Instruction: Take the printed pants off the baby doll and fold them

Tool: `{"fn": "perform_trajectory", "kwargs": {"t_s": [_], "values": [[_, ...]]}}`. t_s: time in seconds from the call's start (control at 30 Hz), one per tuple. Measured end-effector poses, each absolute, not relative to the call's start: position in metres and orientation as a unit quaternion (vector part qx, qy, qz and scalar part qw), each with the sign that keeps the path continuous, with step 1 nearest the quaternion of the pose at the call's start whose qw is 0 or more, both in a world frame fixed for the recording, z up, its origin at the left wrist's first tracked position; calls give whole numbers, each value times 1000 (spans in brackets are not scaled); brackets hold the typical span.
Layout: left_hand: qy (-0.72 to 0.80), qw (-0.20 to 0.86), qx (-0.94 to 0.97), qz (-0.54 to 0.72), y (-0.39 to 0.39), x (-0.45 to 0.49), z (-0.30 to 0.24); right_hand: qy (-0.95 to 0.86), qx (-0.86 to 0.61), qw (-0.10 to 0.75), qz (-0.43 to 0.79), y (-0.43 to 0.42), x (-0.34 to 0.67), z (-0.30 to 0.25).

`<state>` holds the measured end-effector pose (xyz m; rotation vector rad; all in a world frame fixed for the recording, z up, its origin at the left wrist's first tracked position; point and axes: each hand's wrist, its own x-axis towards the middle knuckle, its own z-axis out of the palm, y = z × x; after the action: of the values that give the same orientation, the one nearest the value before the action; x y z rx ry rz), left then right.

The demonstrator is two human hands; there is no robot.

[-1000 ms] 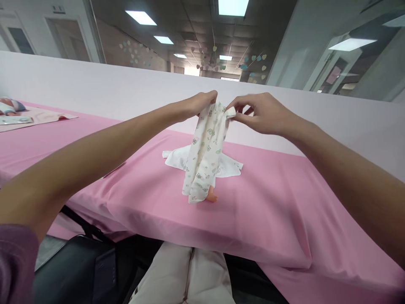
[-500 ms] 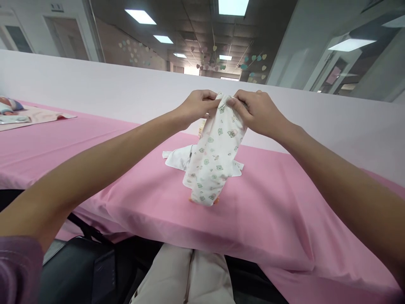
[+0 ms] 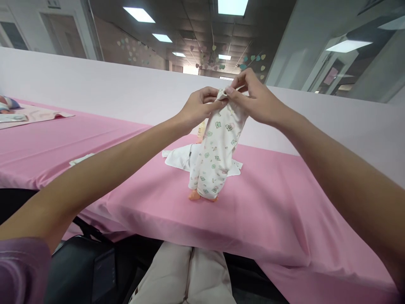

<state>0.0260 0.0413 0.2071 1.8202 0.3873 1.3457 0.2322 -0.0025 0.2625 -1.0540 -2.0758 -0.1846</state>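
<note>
My left hand [image 3: 199, 105] pinches the top edge of a small white garment [image 3: 218, 147] printed with little green and pink figures; it looks like baby pants. At the same edge, my right hand [image 3: 255, 97] grips with thumb and fingers. The baby pants hang upright between both hands over the pink table. Behind them a white baby shirt [image 3: 180, 158] lies spread out. Small orange-toned doll feet [image 3: 194, 195] show below the hanging cloth; most of the doll is hidden. A yellow item with dark markings [image 3: 201, 130] is partly visible behind the pants.
Pink cloth [image 3: 268, 211] covers the table, with a white wall panel [image 3: 126, 88] and glass behind it. A folded white cloth [image 3: 81, 159] lies left, near my forearm. Farther left, another doll [image 3: 8, 103] rests on a pale mat [image 3: 41, 116]. A black chair [image 3: 72, 270] stands below.
My right hand has risen and shifted its grip along the top edge. The baby pants hang slightly higher and further right, showing more of the doll's feet.
</note>
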Motion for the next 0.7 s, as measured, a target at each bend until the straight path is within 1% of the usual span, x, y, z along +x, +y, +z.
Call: {"fn": "perform_trajectory", "kwargs": {"t_s": [0.07, 0.1, 0.17, 0.23, 0.3, 0.4, 0.47, 0.57, 0.7], "values": [[145, 405, 719, 546, 46, 26, 203, -824, -443, 351, 33, -3, 236, 270], [146, 407, 717, 547, 49, 25, 200, -826, -454, 327, 62, -3, 238, 274], [161, 427, 707, 540, 52, 24, 189, -833, -468, 288, 68, -3, 237, 281], [174, 463, 702, 512, 53, 22, 171, -838, -470, 275, 45, -4, 233, 286], [168, 504, 716, 454, 51, 19, 146, -834, -477, 277, 11, -7, 225, 289], [163, 548, 746, 341, 40, 16, 100, -806, -516, 282, -68, -14, 212, 294], [187, 569, 745, 294, 29, 17, 69, -779, -538, 294, -133, -19, 206, 297], [215, 615, 705, 279, 12, 21, 30, -744, -556, 319, -186, -22, 209, 305], [204, 690, 626, 302, 4, 17, -1, -714, -580, 353, -169, -10, 248, 311]]}}
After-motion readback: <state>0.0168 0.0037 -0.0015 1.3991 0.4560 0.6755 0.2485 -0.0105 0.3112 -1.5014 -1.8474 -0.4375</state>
